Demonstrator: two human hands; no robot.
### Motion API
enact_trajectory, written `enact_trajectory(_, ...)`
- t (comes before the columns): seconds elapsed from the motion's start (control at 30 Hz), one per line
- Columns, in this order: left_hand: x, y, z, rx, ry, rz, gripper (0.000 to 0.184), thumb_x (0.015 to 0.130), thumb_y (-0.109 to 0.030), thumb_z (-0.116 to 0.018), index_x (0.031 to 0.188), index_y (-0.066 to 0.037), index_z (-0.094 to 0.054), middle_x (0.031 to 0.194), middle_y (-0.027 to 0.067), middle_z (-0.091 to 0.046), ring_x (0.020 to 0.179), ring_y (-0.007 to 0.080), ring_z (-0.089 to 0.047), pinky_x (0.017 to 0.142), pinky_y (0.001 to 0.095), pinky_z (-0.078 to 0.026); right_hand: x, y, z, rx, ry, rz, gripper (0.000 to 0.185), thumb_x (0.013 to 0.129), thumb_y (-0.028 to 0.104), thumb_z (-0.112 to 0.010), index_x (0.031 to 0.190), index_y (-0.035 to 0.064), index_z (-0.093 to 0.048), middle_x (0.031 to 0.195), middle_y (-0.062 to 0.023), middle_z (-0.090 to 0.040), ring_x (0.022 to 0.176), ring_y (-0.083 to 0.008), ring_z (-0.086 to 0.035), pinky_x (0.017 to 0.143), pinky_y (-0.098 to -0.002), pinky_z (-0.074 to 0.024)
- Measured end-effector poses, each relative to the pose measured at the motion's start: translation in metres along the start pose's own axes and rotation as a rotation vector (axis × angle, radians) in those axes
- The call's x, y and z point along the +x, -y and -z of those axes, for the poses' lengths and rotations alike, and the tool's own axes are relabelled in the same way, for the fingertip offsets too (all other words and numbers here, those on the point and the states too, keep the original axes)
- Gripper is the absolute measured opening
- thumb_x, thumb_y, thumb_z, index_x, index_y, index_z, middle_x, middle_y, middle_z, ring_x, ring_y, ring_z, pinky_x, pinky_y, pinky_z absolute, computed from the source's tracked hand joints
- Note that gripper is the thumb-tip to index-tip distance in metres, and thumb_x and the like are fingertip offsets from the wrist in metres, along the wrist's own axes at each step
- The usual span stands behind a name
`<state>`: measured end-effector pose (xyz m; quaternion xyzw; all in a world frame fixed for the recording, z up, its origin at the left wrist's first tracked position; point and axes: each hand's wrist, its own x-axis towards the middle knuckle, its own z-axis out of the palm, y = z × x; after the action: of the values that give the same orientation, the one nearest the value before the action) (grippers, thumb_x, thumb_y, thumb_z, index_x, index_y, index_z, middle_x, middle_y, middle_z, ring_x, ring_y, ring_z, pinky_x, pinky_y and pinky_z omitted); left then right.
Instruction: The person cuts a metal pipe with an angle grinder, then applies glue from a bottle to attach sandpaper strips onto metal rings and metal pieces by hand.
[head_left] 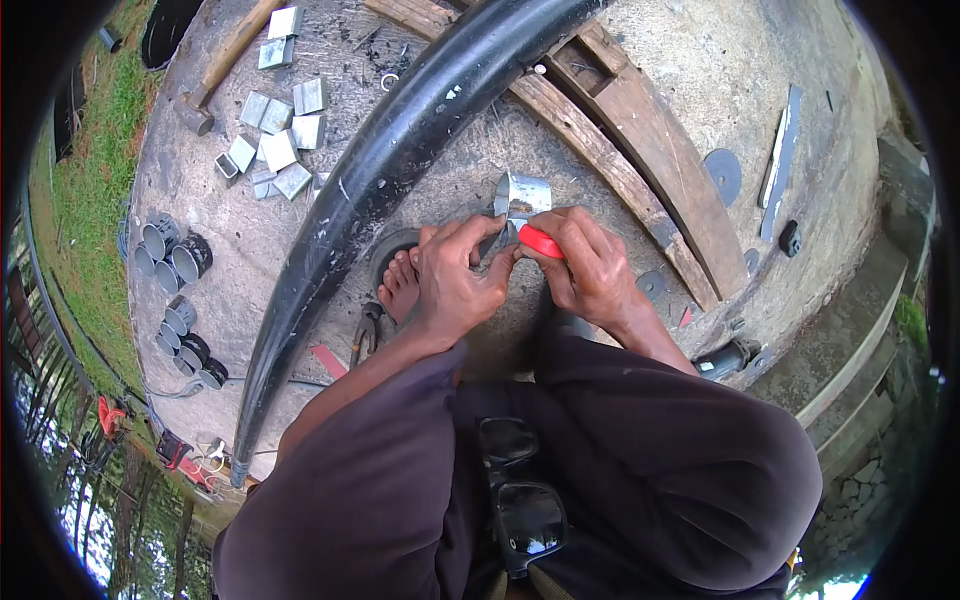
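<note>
A short, shiny metal pipe piece (527,193) lies on the concrete between my feet and a long black pipe (400,130). My left hand (452,275) is closed at its near edge, fingertips pressed against the metal. In my right hand (595,265) is a red-handled tool (541,241), gripped between thumb and fingers. A pale pointed part shows beside the red handle, close to my left fingertips. The exact kind of tool is hidden by my fingers. Pliers (368,325) lie by my left foot.
Several square metal tube pieces (280,150) lie at upper left beside a hammer (197,115). Short round pipe pieces (180,318) are grouped at far left. Wooden beams (660,150) run along the right, with a grey cutting disc (722,176) beyond them.
</note>
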<state>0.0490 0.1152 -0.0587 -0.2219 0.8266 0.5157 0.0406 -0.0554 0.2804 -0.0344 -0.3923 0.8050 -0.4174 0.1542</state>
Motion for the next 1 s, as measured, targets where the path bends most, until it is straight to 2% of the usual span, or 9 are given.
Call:
enact_trajectory(0.67,-0.001,-0.004,0.001,-0.010,-0.001,0.040,0.030,0.077,-0.016,-0.087,0.103,-0.005,-0.075,0.063,0.0027,-0.054,0.057,0.0167,-0.049,0.071,0.0352,-0.034,-0.005,-0.002,0.010,-0.119,0.064,0.046,0.042,0.076,-0.005,-0.072,0.117,-0.0007,-0.063,0.104,-0.0166,-0.066,0.089,-0.0345,-0.072,0.073,-0.0418,-0.0607)
enact_trajectory(0.87,0.001,-0.011,0.007,-0.009,0.034,0.088,0.030,0.079,-0.018,-0.086,0.103,-0.004,-0.075,0.062,0.0031,-0.054,0.056,0.0169,-0.049,0.071,0.0358,-0.035,-0.023,-0.012,0.026,-0.232,0.094,-0.009,0.045,0.075,-0.006,-0.071,0.119,-0.0006,-0.062,0.106,-0.0178,-0.066,0.091,-0.0368,-0.071,0.074,-0.0437,-0.0599)
enact_trajectory(0.9,-0.001,-0.008,0.005,-0.043,0.041,0.090,0.030,0.079,-0.019,-0.085,0.103,-0.004,-0.075,0.062,0.0039,-0.055,0.057,0.0177,-0.051,0.072,0.0358,-0.036,-0.032,-0.021,0.031,-0.243,0.148,-0.086,0.047,0.076,-0.004,-0.071,0.121,-0.0007,-0.061,0.106,-0.0185,-0.065,0.091,-0.0388,-0.070,0.074,-0.0445,-0.0594)
enact_trajectory(1.0,-0.001,-0.002,0.005,-0.055,-0.019,0.027,0.034,0.081,-0.026,-0.084,0.104,-0.004,-0.074,0.068,0.0085,-0.062,0.061,0.0247,-0.058,0.079,0.0382,-0.040,-0.059,-0.030,0.036,-0.284,0.011,-0.202,0.028,0.087,-0.001,-0.074,0.113,-0.0002,-0.065,0.097,-0.0194,-0.065,0.081,-0.0403,-0.068,0.067,-0.0466,-0.0549)
